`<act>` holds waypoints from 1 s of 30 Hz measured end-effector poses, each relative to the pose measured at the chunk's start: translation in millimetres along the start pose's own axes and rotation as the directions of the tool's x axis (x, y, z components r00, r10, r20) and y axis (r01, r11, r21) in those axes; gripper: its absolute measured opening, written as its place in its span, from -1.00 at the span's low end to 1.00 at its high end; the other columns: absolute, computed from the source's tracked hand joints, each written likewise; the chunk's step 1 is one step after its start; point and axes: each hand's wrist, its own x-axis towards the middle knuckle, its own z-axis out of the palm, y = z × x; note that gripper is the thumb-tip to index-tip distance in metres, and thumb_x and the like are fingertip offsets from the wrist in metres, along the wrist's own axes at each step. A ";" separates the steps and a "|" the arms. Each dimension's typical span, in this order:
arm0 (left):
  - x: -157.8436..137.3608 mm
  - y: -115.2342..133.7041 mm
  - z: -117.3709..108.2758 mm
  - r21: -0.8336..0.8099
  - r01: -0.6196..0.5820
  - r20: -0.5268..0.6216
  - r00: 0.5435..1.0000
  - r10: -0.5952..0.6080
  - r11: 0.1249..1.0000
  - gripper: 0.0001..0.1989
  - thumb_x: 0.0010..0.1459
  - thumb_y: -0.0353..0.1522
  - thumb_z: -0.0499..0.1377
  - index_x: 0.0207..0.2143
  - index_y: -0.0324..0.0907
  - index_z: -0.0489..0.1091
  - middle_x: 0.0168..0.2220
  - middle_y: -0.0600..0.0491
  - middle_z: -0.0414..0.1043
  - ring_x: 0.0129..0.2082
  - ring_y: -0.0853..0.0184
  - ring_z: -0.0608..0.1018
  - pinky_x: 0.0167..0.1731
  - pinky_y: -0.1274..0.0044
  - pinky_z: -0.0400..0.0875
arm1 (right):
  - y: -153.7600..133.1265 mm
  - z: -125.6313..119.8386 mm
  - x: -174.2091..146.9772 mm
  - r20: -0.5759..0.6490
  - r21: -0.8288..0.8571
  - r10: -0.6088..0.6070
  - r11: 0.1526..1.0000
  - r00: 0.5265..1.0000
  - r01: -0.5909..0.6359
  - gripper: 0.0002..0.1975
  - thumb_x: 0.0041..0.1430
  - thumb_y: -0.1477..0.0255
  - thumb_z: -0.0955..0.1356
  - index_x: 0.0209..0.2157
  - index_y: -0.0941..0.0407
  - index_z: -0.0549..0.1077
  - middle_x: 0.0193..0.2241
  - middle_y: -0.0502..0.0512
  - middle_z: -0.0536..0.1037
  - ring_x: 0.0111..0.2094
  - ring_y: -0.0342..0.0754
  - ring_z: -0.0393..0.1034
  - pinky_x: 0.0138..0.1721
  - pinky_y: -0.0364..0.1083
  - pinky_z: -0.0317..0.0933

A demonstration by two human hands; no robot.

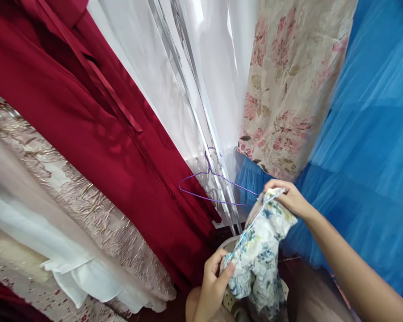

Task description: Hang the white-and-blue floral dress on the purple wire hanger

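A white garment with a blue, green and yellow floral print point(263, 237) is stretched between my two hands. My left hand point(215, 275) pinches its lower left edge between thumb and fingers. At the upper right my right hand point(288, 197) is closed on its top edge. A thin purple hanger point(209, 170) extends to the left of my right hand, its right end running behind or into the garment. Whether my right hand also grips the hanger is hidden. The lower part of the garment hangs bunched over a pale container with holes point(228, 299).
Long garments hang around me: a dark red one point(128, 147) and an embossed pale one point(97, 210) on the left, a beige floral one point(278, 89) and blue tulle point(372, 134) on the right. Metal poles point(196, 103) stand before white fabric point(218, 58).
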 end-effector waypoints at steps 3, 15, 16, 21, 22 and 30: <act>4.1 23.6 -1.7 -0.027 -0.025 -0.098 0.995 0.022 0.999 -0.72 0.18 -0.16 0.20 -0.35 -0.23 0.35 -0.41 0.09 0.27 -0.38 0.39 0.32 -0.36 0.62 0.25 | 5.3 23.4 28.8 0.021 0.134 0.024 0.991 0.999 -0.026 -0.86 0.15 0.32 0.38 -0.31 0.09 0.48 -0.39 -0.01 0.52 -0.36 -0.07 0.37 -0.31 -0.14 0.20; 64.5 12.8 -122.6 0.755 -0.099 0.086 0.995 0.051 0.649 -0.80 0.10 -0.40 0.06 -0.59 -0.16 0.31 -0.49 0.07 0.37 -0.36 0.27 0.41 -0.27 0.52 0.27 | -14.6 25.2 31.2 0.354 0.495 0.294 0.747 0.888 -0.445 -0.63 0.01 0.40 0.46 -0.10 0.12 0.50 -0.43 0.02 0.62 -0.49 -0.11 0.46 -0.42 -0.16 0.26; 73.1 11.3 -134.5 0.806 -0.078 0.054 0.997 0.059 0.587 -0.79 0.07 -0.42 0.07 -0.62 -0.15 0.29 -0.52 0.08 0.36 -0.38 0.27 0.42 -0.28 0.53 0.28 | -15.7 23.8 32.1 0.358 0.496 0.300 0.741 0.884 -0.452 -0.63 0.02 0.40 0.46 -0.08 0.13 0.51 -0.42 0.03 0.63 -0.48 -0.11 0.48 -0.40 -0.16 0.28; 120.6 38.0 -179.2 0.846 0.017 -0.142 0.971 0.193 0.534 -0.76 0.04 -0.53 -0.04 -0.48 -0.15 0.39 -0.46 0.05 0.45 -0.37 0.28 0.47 -0.29 0.54 0.26 | -9.6 25.1 37.6 0.376 0.464 0.335 0.739 0.864 -0.488 -0.64 0.03 0.45 0.44 -0.07 0.17 0.54 -0.33 0.10 0.68 -0.39 -0.07 0.54 -0.33 -0.14 0.35; 130.9 47.9 -183.5 0.846 0.033 -0.184 0.955 0.233 0.533 -0.74 0.05 -0.53 -0.05 -0.43 -0.15 0.42 -0.41 0.04 0.48 -0.34 0.27 0.48 -0.27 0.54 0.26 | -7.5 25.9 38.3 0.382 0.461 0.334 0.739 0.862 -0.491 -0.63 0.02 0.47 0.44 -0.07 0.17 0.54 -0.29 0.11 0.68 -0.35 -0.04 0.56 -0.28 -0.12 0.37; 216.4 91.8 -163.6 0.738 -0.023 -0.318 0.869 0.379 0.674 -0.62 0.00 -0.53 -0.01 -0.22 -0.23 0.53 -0.21 -0.06 0.56 -0.23 0.24 0.53 -0.20 0.49 0.33 | -6.7 25.6 39.4 0.408 0.473 0.359 0.703 0.839 -0.531 -0.67 0.01 0.50 0.44 -0.12 0.16 0.54 -0.20 0.14 0.68 -0.25 0.04 0.60 -0.22 -0.07 0.43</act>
